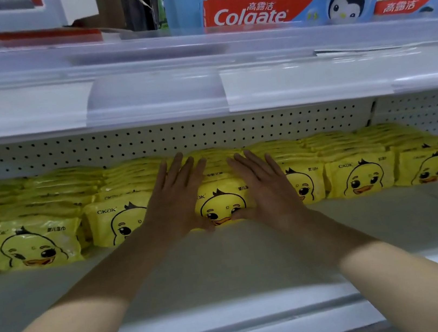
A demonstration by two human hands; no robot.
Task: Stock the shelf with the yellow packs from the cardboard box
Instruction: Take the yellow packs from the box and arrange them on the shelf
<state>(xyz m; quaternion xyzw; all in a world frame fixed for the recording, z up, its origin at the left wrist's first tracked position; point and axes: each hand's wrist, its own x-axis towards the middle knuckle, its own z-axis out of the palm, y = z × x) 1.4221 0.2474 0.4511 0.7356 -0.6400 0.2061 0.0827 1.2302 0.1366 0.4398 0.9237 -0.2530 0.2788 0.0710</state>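
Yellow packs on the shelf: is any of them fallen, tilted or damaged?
Nothing clearly stands out. The yellow packs stand upright in rows, duck faces forward. The left hand and right hand lie flat on the middle row. The leftmost front pack seems slightly forward, perhaps only lens distortion.

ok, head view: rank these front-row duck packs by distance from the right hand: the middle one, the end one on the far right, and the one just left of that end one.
1. middle pack: centre of the row; the right hand rests on it.
2. second-to-last pack: further right along the front row.
3. end pack: far right end of the row.
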